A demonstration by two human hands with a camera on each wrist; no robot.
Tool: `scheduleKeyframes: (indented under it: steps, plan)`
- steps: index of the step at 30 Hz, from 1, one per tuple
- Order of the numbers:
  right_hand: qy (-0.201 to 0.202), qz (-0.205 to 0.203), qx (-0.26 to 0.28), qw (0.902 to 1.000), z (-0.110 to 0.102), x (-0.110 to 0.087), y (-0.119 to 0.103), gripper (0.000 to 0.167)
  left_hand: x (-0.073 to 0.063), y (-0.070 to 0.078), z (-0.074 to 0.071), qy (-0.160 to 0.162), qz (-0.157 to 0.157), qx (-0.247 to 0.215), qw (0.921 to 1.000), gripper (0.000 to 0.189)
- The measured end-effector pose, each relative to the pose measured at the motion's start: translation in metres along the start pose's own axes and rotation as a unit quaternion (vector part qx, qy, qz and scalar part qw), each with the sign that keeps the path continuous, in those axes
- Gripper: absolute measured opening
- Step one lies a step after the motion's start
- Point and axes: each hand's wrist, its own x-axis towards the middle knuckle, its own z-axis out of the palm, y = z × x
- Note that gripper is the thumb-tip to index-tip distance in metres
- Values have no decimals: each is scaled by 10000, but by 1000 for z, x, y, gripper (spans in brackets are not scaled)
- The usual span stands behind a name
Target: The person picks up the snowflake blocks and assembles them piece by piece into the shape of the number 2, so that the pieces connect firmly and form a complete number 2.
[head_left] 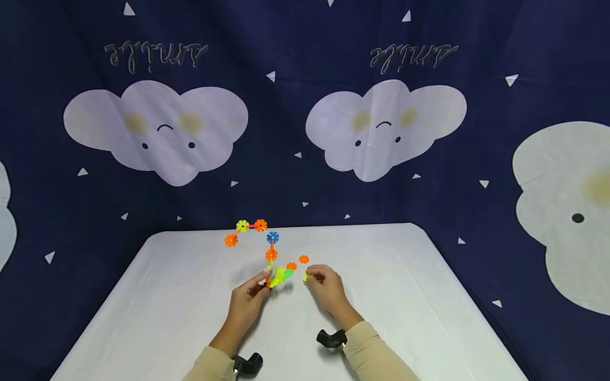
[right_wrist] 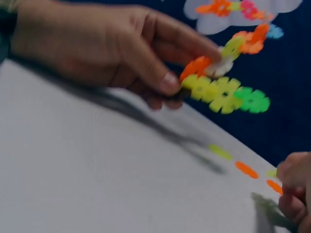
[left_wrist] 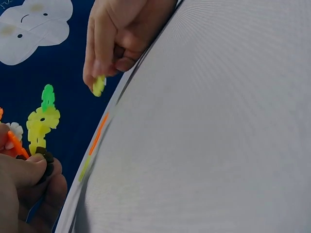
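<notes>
My left hand [head_left: 245, 305] holds a chain of interlocking snowflake discs [head_left: 271, 255] above the white table. Orange, blue, pink and yellow discs run up and curve left in the head view. From the same grip a short branch of yellow discs [right_wrist: 224, 95] ends in a green disc [right_wrist: 253, 100]. A dark disc [left_wrist: 46, 165] is pinched under the left thumb, beside white and orange pieces; fingers partly hide this joint. To the right, my right hand [head_left: 329, 289] pinches a single yellow-green disc [left_wrist: 98, 86], apart from the chain.
Loose orange discs [head_left: 304, 259] lie flat on the table [head_left: 410, 275] between and beyond the hands. A loose yellow disc [right_wrist: 220, 151] lies near them. Behind the table hangs a dark blue cloth [head_left: 286, 116] with white clouds. Black wrist devices [head_left: 332, 338] sit at both sleeves.
</notes>
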Motion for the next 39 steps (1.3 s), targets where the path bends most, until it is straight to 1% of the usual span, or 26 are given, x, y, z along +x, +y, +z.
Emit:
scheduleKeyframes:
  steps: [1,3,4,6,8,10,13,18,21,28,31,34,36,39]
  plan:
    - [-45,171,258,9995,-1,-1,-1,16,1,0,0,-28,11,-2,10000,45]
    - [-141,574,830,9948,-3,-2,-3,20,2,0,0,-99,25,-21,9999,44]
    - [-193,762,1124,9905,-3,-2,-4,22,3,0,0,-147,54,-45,9999,44]
    - [-250,981,1676,9806,-5,-3,-6,24,4,1,1,-250,77,-123,9996,43]
    - [-272,1051,2139,9708,-6,-4,-9,26,5,1,2,-366,75,-210,9991,42]
    - [-254,983,2469,9637,-7,-5,-11,27,7,1,3,-461,49,-323,9984,42]
    - [-185,820,2720,9586,-7,-4,-12,28,9,1,5,-488,13,-449,9978,42]
    - [-105,533,2811,9581,-7,-1,-10,29,10,0,5,-439,-17,-526,9976,42]
    - [-108,340,2768,9603,-6,0,-8,28,9,0,4,-480,-38,-552,9973,42]
    - [-219,15,2623,9647,-4,-3,-10,26,7,-2,3,-521,193,-594,9967,41]
    - [-305,-60,2529,9670,-4,-3,-9,24,6,-3,5,-463,171,-553,9973,41]
    - [-432,-71,2459,9683,-3,-4,-8,22,5,-1,6,-403,115,-417,9983,41]
    - [-513,-43,2424,9688,-3,-4,-7,22,4,-1,6,-430,40,-379,9983,41]
    - [-609,53,2320,9708,-3,-5,-8,22,4,-2,3,-552,18,-393,9977,42]
